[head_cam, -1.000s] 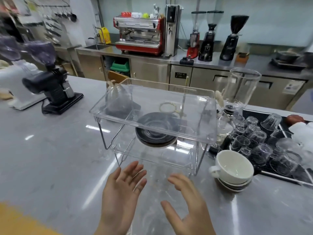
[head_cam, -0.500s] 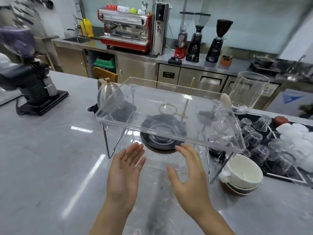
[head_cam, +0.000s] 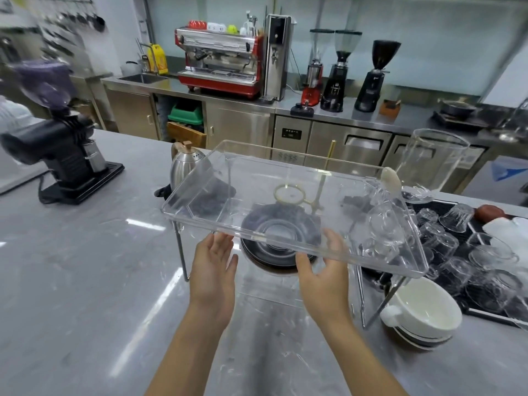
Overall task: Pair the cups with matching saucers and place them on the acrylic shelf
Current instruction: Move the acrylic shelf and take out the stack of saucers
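A clear acrylic shelf (head_cam: 288, 178) on thin metal legs stands on the grey counter. Under its top tray sits a stack of dark saucers (head_cam: 281, 254). My left hand (head_cam: 213, 268) and my right hand (head_cam: 323, 270) reach side by side toward the shelf's front edge, fingers straight and apart, holding nothing. Their fingertips lie under the front rim, on either side of the saucers. A white cup (head_cam: 425, 310) rests on stacked saucers (head_cam: 420, 340) to the right of the shelf.
A black mat (head_cam: 445, 207) with several upturned glasses (head_cam: 454, 212) fills the right. A steel kettle (head_cam: 185, 164) stands behind the shelf, a tall glass vessel (head_cam: 431, 158) at back right, a black grinder (head_cam: 63, 155) at left. An espresso machine (head_cam: 220, 64) sits on the back counter.
Both hands have moved forward from the near counter to the shelf's front edge, and the view has come closer to the shelf.
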Tool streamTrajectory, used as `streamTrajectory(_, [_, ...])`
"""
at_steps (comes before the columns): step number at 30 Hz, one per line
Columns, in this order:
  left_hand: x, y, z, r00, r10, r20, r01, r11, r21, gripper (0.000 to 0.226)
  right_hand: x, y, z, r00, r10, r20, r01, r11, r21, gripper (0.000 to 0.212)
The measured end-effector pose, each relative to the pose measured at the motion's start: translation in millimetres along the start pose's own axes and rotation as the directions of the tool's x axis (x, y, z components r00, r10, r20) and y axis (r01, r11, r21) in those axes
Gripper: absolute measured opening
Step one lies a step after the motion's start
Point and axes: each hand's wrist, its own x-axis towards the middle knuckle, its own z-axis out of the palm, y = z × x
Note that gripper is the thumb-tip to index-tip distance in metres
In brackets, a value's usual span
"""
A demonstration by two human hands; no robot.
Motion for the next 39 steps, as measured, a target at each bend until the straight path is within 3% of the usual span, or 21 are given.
streamTrajectory(5, [16.8,2.5,12.5,0.998,-0.024,0.056,0.024,1.0,-0.006,0.041,16.7,6.7,6.3,0.985,0.166,0.046,-0.171,0.975,0.141,0.064])
streamTrajectory(8, [29.7,1.7,15.8,0.998,-0.026,0.059,0.025,1.0,0.008,0.044,22.3,9.8,9.5,0.974,0.221,0.045,-0.226,0.955,0.194,0.058])
streamTrajectory(13, [40.7,0.8,22.8,0.995,-0.008,0.096,0.004,0.999,0.039,0.03,29.5,16.7,14.6,0.973,0.229,0.026,-0.228,0.939,0.256,0.041])
streamTrajectory(20, [46.0,0.4,16.3,0.996,-0.087,0.024,0.087,0.996,-0.02,0.06,34.2,15.2,21.1,0.954,0.299,0.008,-0.278,0.874,0.399,0.043])
streamTrajectory(31, [36.3,0.5,5.4,0.985,-0.121,0.123,0.13,0.989,-0.068,0.073,31.2,15.6,20.2,0.926,0.376,0.017,-0.332,0.795,0.507,0.032])
streamTrajectory(39, [16.5,4.9,5.5,0.99,-0.047,0.13,0.066,0.987,-0.145,0.057,17.8,-1.1,10.6,0.938,0.336,0.082,-0.335,0.823,0.459,0.04])
